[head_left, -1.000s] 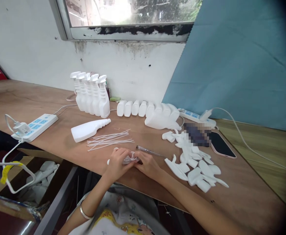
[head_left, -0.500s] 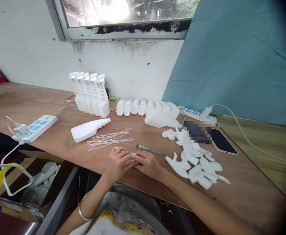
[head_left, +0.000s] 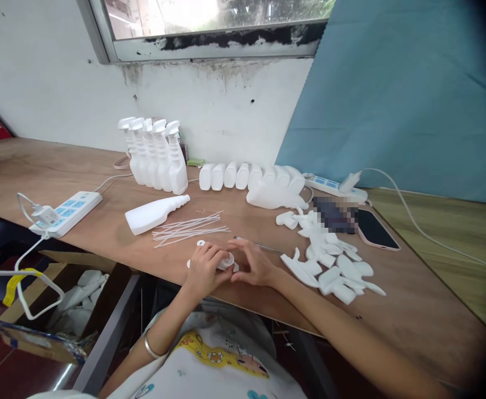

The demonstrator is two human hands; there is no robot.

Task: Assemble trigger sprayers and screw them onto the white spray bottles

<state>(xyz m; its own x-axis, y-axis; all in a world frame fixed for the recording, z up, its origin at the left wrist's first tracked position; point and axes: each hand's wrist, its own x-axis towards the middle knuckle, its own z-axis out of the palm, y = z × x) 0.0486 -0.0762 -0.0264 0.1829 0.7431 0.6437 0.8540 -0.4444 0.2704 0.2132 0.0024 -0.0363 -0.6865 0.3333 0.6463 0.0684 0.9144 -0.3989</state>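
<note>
Basically, small white cap sat between both hands: left fingers pinched on it, right fingers curled, touching its right side.

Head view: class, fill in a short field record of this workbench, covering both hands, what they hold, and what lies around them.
left hand: pinches a small white plastic part at the table edge
right hand: fingertips on the same part
left of hands: lying bottle, thin tubes
right of hands: pile of trigger pieces, phone
back row: upright spray bottles, capless bottles lying
far left: power strip
</note>
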